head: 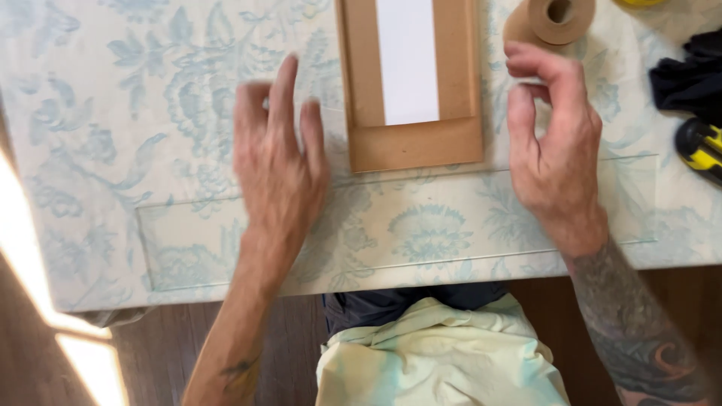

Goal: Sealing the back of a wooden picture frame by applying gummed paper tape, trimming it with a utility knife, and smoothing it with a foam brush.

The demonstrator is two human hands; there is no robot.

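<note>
Both hands hover empty over the floral worktop [421, 225]: left hand [277, 162] spread, right hand [555, 146] loosely curled, flanking a brown cardboard frame [414, 143].

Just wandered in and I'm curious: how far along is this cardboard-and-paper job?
Done: a white sheet lies inside the brown cardboard piece, its bottom flap folded up. In hand: nothing; the left hand and right hand hover open beside it. Left: the tape roll sits untouched and no tape shows on the cardboard.
</note>
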